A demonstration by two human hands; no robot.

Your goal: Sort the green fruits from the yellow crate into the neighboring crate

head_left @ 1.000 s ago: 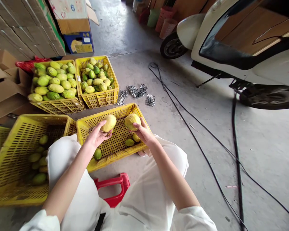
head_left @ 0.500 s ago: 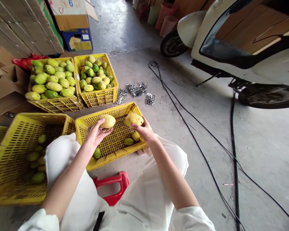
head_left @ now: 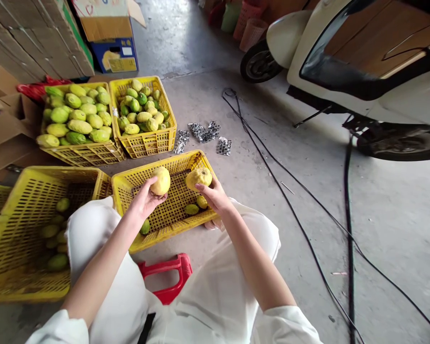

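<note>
My left hand [head_left: 145,198] is closed round a yellow papaya [head_left: 161,181], with the thumb on its near side and the fingers underneath. In my right hand [head_left: 213,193] is another yellow papaya [head_left: 198,178], its end turned upward. Both fruits are held apart from each other above a yellow plastic crate [head_left: 168,233] in front of my knees. A few greenish papayas [head_left: 191,209] lie on the floor of that crate, two at its right end and one partly hidden by my left wrist.
Two yellow crates [head_left: 138,152] heaped with green and yellow papayas stand behind. At left, a deep crate [head_left: 14,229] holds several more. A red stool [head_left: 182,270] is between my legs. Crumpled wrappers [head_left: 205,132], black cables [head_left: 294,188] and a white scooter [head_left: 294,43] are to the right.
Both papayas have been turned in my hands: the left one now stands more upright, and the right one shows its end. The hands have stayed almost in place.
</note>
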